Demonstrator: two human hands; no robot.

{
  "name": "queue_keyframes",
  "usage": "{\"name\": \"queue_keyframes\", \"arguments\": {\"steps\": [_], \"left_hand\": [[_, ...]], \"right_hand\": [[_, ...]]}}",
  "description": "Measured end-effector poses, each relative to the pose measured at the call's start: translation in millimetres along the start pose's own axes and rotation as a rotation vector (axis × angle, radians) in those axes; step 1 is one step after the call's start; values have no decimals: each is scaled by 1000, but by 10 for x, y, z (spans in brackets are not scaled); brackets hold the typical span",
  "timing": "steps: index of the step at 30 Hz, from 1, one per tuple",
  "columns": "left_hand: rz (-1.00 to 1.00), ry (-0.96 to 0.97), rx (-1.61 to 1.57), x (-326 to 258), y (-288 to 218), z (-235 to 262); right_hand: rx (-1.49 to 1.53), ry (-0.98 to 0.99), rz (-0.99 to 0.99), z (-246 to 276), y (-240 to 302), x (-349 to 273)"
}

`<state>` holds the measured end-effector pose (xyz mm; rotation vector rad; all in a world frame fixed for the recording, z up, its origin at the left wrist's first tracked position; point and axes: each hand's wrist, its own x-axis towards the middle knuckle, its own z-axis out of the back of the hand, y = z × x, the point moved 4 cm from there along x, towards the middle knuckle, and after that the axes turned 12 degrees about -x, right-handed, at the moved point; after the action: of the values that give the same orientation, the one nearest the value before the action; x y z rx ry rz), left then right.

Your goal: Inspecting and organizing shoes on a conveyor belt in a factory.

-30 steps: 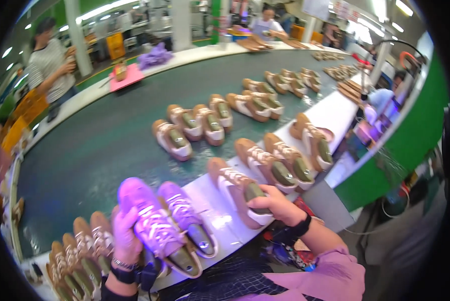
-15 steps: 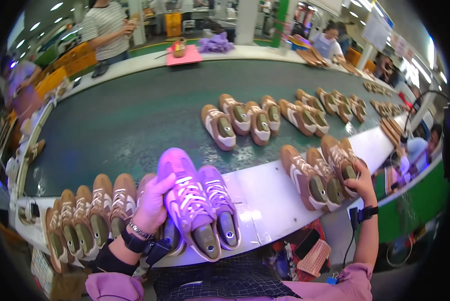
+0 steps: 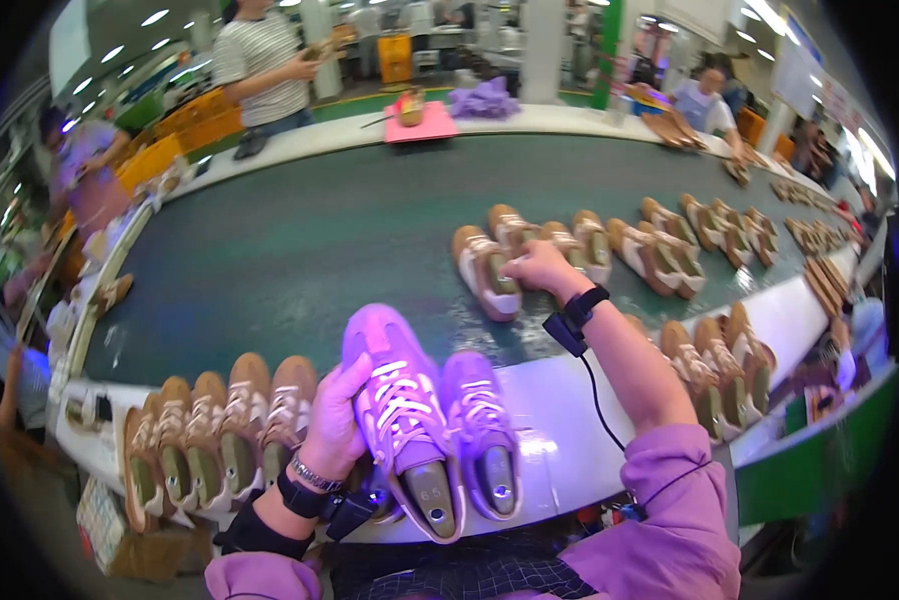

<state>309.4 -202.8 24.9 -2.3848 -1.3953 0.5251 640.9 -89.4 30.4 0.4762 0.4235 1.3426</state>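
Since half a second ago the right hand (image 3: 537, 268) has left the near shelf and reached out over the belt (image 3: 299, 250); it now rests on a brown shoe (image 3: 487, 270) out there, fingers curled over its rear. Whether they have closed on it fully I cannot tell. The left hand (image 3: 337, 420) has barely shifted: it holds the violet-lit shoe (image 3: 401, 410) by its left flank, thumb over the laces, heel toward the person. Just right of that grip, touching the held shoe, lies its mate (image 3: 481, 430) on the white shelf (image 3: 559, 400). Left of the grip stands a tight row of brown shoes (image 3: 219, 430); beyond the reaching hand, more pairs (image 3: 659, 245) lie along the belt.

By my reading, the step in hand is picking the next shoe off the belt while the lit pair waits under the left hand. Next comes a firm close around the brown shoe's heel, then a lift clear of its neighbour, which lies close against it.
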Motion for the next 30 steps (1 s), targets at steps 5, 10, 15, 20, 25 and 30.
{"name": "queue_keyframes", "arguments": {"steps": [5,10,15,20,25,30], "left_hand": [[-74,-66,145,-410,-677,-68],[-277,-232,416,-922,-1669,270],[-364,-458,597,-1394,-2379,695],[-317,-525,747,-1656,-2800,1024],[-244,-521,865,-1632,-2984,1464],[-125,-468,850,-1568,-2986,1589]], "right_hand": [[11,-177,121,-853,-297,567],[186,-40,72,-908,-491,732],[187,-147,1,-967,-287,623],[616,56,-85,-790,-229,429],[1150,272,-84,-562,473,-353],[1274,461,-32,-609,1460,-1417]]}}
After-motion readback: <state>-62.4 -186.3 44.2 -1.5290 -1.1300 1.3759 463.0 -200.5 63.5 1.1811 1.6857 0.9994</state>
